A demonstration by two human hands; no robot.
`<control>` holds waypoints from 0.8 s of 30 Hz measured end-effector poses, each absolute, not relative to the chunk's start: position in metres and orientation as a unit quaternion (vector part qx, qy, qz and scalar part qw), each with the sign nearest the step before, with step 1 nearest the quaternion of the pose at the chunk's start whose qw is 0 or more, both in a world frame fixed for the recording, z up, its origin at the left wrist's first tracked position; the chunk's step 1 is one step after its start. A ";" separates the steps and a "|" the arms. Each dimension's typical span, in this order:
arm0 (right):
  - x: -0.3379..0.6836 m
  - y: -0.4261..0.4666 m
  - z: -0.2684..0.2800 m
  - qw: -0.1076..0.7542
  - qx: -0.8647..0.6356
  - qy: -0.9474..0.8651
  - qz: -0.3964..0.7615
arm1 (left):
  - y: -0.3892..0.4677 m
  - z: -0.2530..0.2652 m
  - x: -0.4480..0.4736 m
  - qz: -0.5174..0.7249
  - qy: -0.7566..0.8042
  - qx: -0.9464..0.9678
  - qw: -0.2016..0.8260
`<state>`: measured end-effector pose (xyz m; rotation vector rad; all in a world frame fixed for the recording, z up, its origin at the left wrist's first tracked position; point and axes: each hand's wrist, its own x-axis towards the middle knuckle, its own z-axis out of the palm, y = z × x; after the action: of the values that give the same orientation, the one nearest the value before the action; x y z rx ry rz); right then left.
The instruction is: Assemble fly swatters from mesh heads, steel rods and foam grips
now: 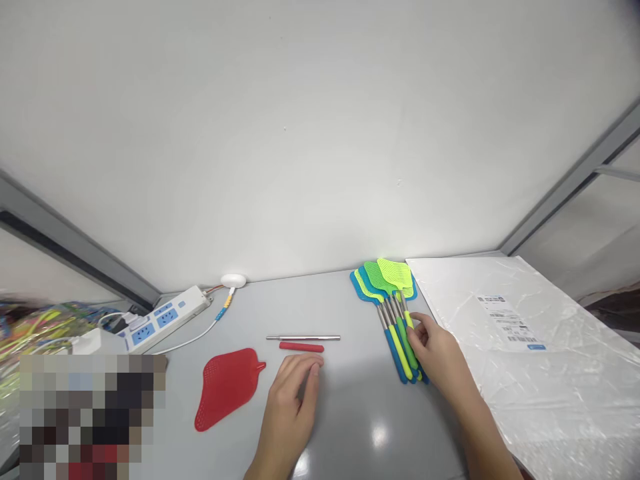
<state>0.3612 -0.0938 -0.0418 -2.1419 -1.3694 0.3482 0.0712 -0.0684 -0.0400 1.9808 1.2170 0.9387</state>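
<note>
My left hand [291, 403] rests on the grey table with its fingers loosely bent and nothing in them. Just beyond its fingertips lies a red handle [301, 347], and behind that a thin metal rod [303, 338]. To the left is a red perforated fly swatter head [227, 388], separate from both. My right hand [434, 348] is at a pile of assembled fly swatters, its thumb and fingers closed at the lime handle of the top fly swatter [409, 321]. Blue, green and lime handles [397, 343] lie bunched beside it, heads toward the wall.
A white power strip [170, 317] with plugs sits at the back left, its cable near a small white device [233, 281]. A plastic-wrapped white package with a label [510, 323] covers the right side. Bagged colourful items [55, 327] are at far left.
</note>
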 end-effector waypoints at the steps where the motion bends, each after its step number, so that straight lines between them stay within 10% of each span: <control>1: 0.361 -0.094 -0.042 0.296 -0.798 -0.508 0.134 | -0.068 -0.040 0.071 0.354 0.462 0.751 0.313; 24: 0.364 -0.102 -0.045 0.333 -0.754 -0.528 0.203 | -0.072 -0.025 0.078 0.381 0.442 0.746 0.320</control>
<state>0.3641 -0.1021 -0.0450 -1.9694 -1.3787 0.5296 0.0775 -0.0716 -0.0251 1.9617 1.1628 1.0013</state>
